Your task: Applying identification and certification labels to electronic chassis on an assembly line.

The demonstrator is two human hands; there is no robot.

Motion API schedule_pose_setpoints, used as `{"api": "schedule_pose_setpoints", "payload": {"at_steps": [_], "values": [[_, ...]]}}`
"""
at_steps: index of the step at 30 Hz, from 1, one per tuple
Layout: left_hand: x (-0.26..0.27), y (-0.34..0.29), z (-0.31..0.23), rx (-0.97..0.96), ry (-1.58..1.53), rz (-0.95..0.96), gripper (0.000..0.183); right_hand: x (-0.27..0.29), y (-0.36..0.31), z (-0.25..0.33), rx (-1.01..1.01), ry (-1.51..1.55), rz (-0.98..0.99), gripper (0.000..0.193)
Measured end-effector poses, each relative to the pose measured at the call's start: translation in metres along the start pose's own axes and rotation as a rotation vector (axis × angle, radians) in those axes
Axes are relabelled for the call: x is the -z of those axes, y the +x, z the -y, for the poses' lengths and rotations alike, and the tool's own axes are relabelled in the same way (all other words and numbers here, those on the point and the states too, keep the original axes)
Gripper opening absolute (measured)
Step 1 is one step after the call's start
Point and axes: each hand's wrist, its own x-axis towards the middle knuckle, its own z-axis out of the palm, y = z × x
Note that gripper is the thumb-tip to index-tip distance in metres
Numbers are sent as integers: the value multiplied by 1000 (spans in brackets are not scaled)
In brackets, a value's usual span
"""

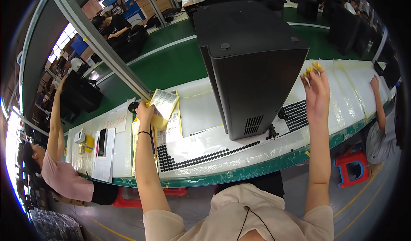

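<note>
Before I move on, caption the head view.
Left hand holding a label sheet; yellow-tipped right hand beside a tall black box.

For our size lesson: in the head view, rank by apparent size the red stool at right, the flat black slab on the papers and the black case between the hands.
1. Black case
2. Red stool
3. Flat black slab

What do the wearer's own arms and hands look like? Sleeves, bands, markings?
Short beige sleeves, forearms bare below. Left hand: thin dark band at the wrist. Right hand: no wristband visible; yellow fingertip covers, apparently finger cots.
</note>
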Motion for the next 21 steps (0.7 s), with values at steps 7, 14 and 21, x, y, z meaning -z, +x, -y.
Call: {"api": "schedule_pose_setpoints", "payload": {"at_steps": [7, 14, 21], "values": [[61, -32, -57, -398, -590, -22, 15, -22, -62, -4, 197, -173, -10, 26], [175, -143, -143, -568, -861, -43, 11, -47, -91, -11, 781, -441, 607, 15], [220, -220, -191, -874, -630, 435, 16, -103, -108, 0, 680, -572, 784, 29]]}}
